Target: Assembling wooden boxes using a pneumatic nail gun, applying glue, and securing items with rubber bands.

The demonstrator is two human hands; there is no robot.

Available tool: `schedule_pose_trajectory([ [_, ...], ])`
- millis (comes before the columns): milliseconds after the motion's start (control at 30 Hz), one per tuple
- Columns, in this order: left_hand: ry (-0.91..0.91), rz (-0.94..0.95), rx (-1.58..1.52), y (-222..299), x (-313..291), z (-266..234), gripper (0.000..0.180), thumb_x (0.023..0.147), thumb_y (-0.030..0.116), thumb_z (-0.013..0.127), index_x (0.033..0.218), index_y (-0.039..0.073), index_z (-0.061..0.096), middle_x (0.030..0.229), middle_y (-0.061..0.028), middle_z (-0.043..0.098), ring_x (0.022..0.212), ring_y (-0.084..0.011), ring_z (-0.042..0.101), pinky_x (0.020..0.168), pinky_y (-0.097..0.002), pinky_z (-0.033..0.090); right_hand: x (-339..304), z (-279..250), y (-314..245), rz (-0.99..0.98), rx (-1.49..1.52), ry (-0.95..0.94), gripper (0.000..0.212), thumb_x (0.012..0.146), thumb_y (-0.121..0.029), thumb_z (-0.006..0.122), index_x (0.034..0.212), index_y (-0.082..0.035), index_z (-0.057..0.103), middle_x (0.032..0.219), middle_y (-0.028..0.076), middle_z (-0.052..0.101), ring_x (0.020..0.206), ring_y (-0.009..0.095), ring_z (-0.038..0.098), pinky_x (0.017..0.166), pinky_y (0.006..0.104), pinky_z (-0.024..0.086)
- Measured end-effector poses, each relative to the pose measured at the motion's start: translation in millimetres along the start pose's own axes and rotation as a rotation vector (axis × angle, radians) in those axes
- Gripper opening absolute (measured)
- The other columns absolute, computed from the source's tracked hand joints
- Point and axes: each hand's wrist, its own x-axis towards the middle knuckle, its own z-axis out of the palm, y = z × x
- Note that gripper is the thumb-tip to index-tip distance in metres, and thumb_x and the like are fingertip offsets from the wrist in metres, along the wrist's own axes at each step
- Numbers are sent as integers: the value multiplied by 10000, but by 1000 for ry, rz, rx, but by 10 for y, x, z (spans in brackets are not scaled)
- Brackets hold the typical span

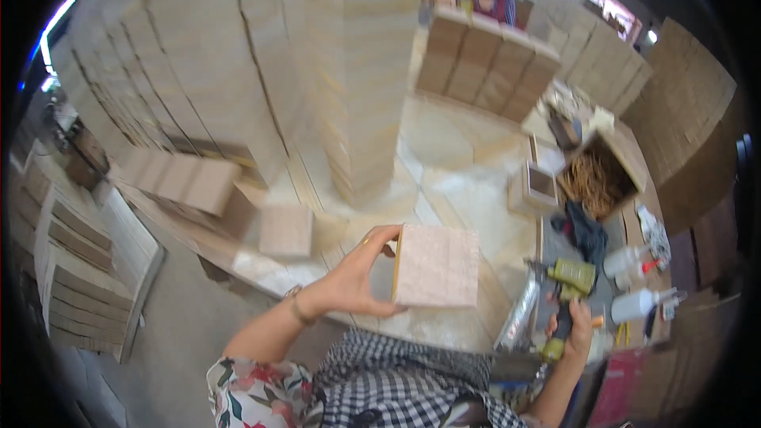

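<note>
From over the person's shoulder, the left hand (353, 281) grips a square wooden box (437, 266) by its left edge, holding it up on edge above the bench (444, 182). The right hand (577, 326) is wrapped around the handle of a green nail gun (564, 293) at the bench's right end, beside two white squeeze bottles (638, 285). Tall stacks of boxes (238, 71) rise behind.

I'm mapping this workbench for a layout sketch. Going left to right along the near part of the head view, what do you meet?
Slatted wooden panel → small box on the bench → left hand → square box it holds → nail gun gripped by the right hand → white squeeze bottles.
</note>
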Motion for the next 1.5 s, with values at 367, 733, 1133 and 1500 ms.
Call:
schedule_pose_trajectory([
  [367,561,202,326,2009,1112,-1611,875,643,271,790,1334,-55,362,1176,-139,525,1078,-217,519,976,-339,387,247,-589,789,82,286,2,416,902,-334,552,1152,-19,445,1029,167,626,509,220,578,430,413,499],
  [733,573,163,404,2201,1660,-1862,642,705,437,684,1166,15,539,1034,-56,569,978,-158,484,884,-292,346,139,-572,720,94,37,230,278,918,-249,556,1102,-42,583,828,31,605,676,184,581,583,305,483],
  [1133,614,40,389,1982,1780,-1947,662,668,460,715,1142,22,565,1049,-90,581,988,-178,491,906,-322,332,243,-623,758,112,92,81,344,914,-263,551,1153,-17,522,892,103,624,618,213,585,538,348,495],
  [1500,594,74,348,1991,1728,-1924,680,690,476,703,1165,13,551,1093,-112,569,1073,-207,488,941,-363,323,150,-625,747,96,174,-67,375,913,-273,540,1161,-2,466,947,170,632,539,214,576,453,367,489],
])
